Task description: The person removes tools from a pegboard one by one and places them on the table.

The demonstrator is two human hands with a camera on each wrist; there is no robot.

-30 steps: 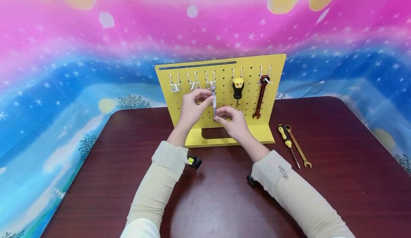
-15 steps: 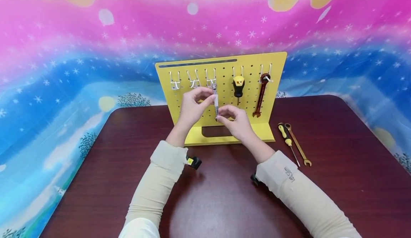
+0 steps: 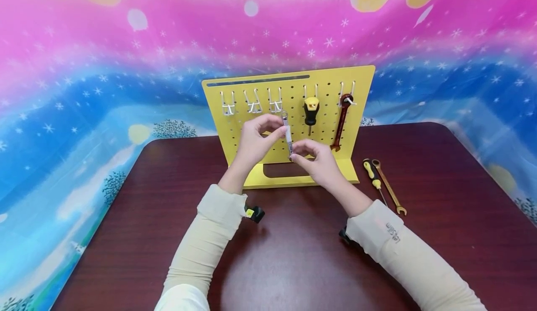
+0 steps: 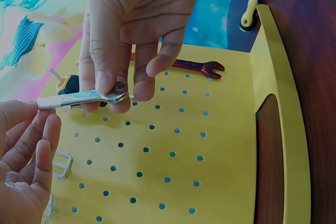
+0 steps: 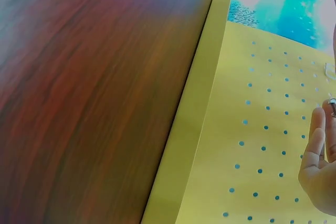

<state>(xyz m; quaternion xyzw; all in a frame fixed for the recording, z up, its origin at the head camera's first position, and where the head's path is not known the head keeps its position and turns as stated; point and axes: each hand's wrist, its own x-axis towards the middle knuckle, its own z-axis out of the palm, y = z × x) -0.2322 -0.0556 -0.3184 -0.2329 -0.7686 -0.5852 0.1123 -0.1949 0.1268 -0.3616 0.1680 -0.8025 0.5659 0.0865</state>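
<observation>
while hands [image 3: 257, 138] [image 3: 319, 161] pinch, a probable wrench [image 3: 288, 136] lies between.

A hand could pass over the table [image 3: 285, 255] on the near side, or left of the yellow board [image 3: 299, 129]. The board blocks the far way. White hooks [image 3: 275, 106] poke out on its left; a hanging screwdriver [image 3: 311, 112] and red wrench [image 3: 341, 123] fill its right. The left hand [image 3: 256, 139] and right hand [image 3: 320, 164] block the middle.
</observation>
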